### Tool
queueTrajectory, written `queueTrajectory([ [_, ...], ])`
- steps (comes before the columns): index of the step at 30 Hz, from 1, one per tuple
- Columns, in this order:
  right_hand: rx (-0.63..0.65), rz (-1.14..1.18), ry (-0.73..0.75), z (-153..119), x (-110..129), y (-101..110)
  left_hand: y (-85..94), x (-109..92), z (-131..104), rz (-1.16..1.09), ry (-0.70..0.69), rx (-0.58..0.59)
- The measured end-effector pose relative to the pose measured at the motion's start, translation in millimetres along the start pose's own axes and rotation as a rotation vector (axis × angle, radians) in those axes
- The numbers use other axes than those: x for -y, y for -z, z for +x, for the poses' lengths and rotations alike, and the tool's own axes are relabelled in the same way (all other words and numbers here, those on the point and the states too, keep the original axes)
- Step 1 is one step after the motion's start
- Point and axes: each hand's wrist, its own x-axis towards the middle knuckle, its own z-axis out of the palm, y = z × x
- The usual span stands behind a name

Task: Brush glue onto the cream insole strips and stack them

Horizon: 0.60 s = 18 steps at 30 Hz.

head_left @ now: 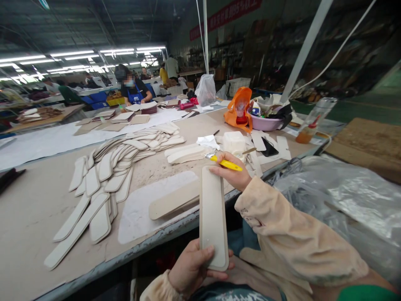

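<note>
Fingers of my left hand (192, 265) clamp the lower end of a pale, round-cornered strip (213, 213) by the bench (28, 213); my right hand (235, 172) grips a yellow-handled brush (230, 164), fingertips touching the strip's top.

Faces the near edge of the bench (28, 221), with a few panels (175, 198) on a sheet (136, 217) along it and a heap of panels (117, 182) to the left. Holds one panel (213, 217) at that edge, between left hand (194, 261) at the lower end and right hand (234, 172), with brush (230, 163), at the upper. Has a tub (234, 141) behind the brush, a bag (232, 116) and basin (263, 123) farther back, and a squeeze bottle (304, 136) near the bench's right end.
</note>
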Motion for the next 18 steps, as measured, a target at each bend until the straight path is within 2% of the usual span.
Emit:
queueTrajectory([
  [3, -0.006, -0.005, 0.01, -1, -1, -2, 4.1, 3, -2, -0.006, -0.015, -0.002],
  [6, -0.03, -0.001, 0.026, -2, 0, -3, 6.7, 5, -5, -0.033, -0.019, 0.05],
  [11, -0.054, -0.045, 0.027, -2, 2, -6, 7.3, -6, -9, -0.184, -0.022, 0.12],
  [14, -0.041, -0.116, 0.036, -5, 8, -9, 7.4, -16, -8, -0.224, -0.094, 0.063],
  [18, -0.055, -0.316, 0.074, -15, 22, -18, 0.3, -17, -3, -0.118, -0.264, -0.071],
])
